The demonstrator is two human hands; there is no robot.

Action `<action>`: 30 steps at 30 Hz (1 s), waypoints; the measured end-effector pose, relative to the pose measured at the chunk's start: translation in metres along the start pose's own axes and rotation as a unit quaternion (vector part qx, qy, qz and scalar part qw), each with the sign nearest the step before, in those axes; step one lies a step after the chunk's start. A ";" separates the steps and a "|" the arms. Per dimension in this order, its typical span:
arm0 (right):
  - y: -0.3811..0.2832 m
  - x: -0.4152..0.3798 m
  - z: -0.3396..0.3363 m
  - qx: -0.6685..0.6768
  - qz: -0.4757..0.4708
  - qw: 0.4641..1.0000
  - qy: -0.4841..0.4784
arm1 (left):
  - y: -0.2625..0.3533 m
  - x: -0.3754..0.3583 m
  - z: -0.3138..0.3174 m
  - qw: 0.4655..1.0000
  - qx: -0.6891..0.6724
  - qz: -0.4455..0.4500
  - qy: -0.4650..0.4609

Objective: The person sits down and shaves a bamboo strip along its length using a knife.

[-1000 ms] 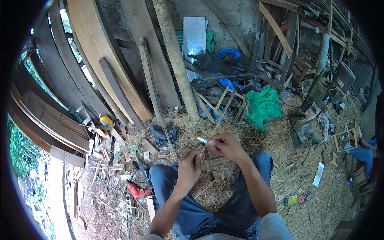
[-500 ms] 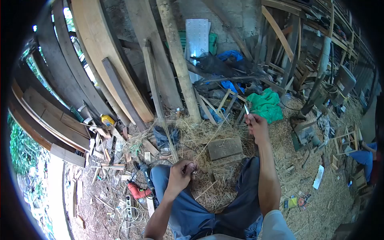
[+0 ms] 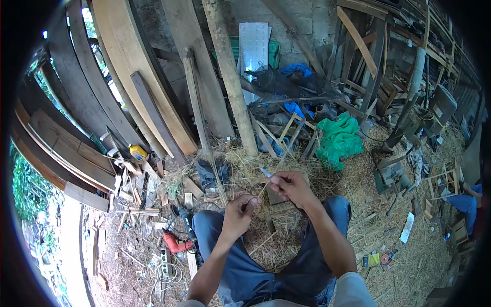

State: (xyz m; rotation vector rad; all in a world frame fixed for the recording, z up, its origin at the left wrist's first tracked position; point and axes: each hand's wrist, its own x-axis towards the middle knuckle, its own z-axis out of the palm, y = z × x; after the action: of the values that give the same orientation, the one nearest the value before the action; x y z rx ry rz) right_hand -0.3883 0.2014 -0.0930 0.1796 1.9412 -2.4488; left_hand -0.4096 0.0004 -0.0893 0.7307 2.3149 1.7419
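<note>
My right hand (image 3: pixel 292 188) is closed round a small knife, its short blade (image 3: pixel 265 172) pointing up and to the left. Just left of it, my left hand (image 3: pixel 241 211) pinches a thin pale strip (image 3: pixel 262 193), which looks like split bamboo or cane and runs up toward the right hand. Both hands are close together over the gap between my knees. Partly covered by my right hand, a flat wooden block (image 3: pixel 276 198) lies on the shavings in front of me. Longer thin strips (image 3: pixel 220 184) rise beside my left hand.
A red power drill (image 3: pixel 177 244) and a power strip (image 3: pixel 164 263) with cable lie left of my leg. A green cloth or sack (image 3: pixel 338 139) sits ahead right. Tall boards (image 3: pixel 138 66) lean at the back left. At the far right, part of another person (image 3: pixel 466 202) shows.
My right hand has come down and left with the knife, from out at the right to close beside my left hand. My left hand has shifted slightly right.
</note>
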 end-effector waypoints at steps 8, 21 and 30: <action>0.003 -0.003 0.009 -0.012 0.047 0.997 -0.065 | -0.005 0.005 0.002 0.999 -0.032 -0.030 -0.028; 0.008 0.011 -0.029 -0.056 -0.032 0.996 0.066 | 0.002 -0.004 0.005 0.996 0.036 -0.072 -0.024; 0.016 0.006 -0.023 0.016 -0.027 0.996 0.087 | -0.014 -0.006 0.008 0.999 0.041 0.010 -0.002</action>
State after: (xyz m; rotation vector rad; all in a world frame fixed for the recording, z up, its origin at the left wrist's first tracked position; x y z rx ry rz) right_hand -0.3913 0.2205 -0.1144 0.3584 1.9987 -2.5791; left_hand -0.4049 0.0013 -0.1056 0.7730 2.3959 1.6611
